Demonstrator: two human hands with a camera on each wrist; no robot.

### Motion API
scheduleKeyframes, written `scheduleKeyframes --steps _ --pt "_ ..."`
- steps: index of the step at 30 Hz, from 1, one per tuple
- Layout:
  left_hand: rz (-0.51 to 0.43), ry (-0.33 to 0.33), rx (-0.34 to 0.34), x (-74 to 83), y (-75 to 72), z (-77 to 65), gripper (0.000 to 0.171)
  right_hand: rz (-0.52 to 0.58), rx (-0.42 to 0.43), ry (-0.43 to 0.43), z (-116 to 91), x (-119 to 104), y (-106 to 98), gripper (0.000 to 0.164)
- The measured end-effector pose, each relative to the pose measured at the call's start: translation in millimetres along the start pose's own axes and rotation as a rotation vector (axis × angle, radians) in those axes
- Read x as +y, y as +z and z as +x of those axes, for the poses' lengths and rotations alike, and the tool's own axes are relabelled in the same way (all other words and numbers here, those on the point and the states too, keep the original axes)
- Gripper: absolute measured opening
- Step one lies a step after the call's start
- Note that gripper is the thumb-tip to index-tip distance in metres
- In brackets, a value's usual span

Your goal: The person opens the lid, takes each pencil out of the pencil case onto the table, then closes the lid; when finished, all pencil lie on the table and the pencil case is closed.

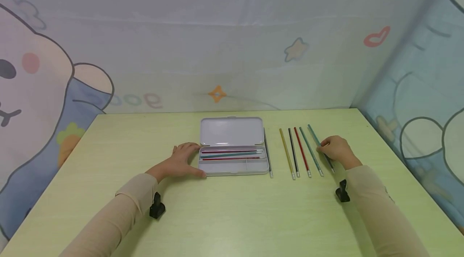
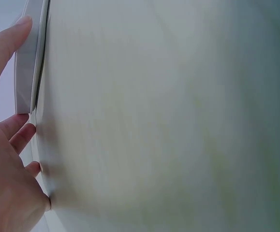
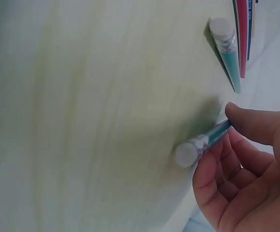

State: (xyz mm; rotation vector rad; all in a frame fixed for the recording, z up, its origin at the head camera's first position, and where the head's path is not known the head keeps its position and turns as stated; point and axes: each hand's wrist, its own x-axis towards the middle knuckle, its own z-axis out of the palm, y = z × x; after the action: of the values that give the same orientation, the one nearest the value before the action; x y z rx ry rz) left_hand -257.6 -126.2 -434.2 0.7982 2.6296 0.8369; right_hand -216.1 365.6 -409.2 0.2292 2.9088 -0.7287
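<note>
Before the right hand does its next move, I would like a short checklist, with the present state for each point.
1. Right hand has a grip on a teal pencil: ok, pinched by thumb and fingers.
2. Pencil case open: ok, lid laid back.
3. Left hand at the case: ok, touching its left end.
4. Bare space in the case: ok, front section shows no pencil.
5. Other pencils off the table: not ok; dark, yellow, black, red and second teal ones lie there.
6. Held pencil's far tip clear of the table: cannot tell.
</note>
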Motion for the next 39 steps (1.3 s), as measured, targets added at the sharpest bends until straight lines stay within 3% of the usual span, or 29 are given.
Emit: scheduleKeyframes --steps 15,26,39 --pt "0.008 -0.009 0.007 2.1 -0.7 -0.4 0.095 0.031 0.014 0.020 -1.5 -1.1 2.0 0.034" --pt "0.005 -0.003 0.009 1.1 -0.5 -0.5 0.095 0.097 -0.021 0.070 -0.1 -1.7 4.2 0.034" --pt "0.004 -0.012 0.003 0.0 0.0 0.1 0.097 0.116 -0.032 0.016 -6.0 -6.8 -4.2 0.048"
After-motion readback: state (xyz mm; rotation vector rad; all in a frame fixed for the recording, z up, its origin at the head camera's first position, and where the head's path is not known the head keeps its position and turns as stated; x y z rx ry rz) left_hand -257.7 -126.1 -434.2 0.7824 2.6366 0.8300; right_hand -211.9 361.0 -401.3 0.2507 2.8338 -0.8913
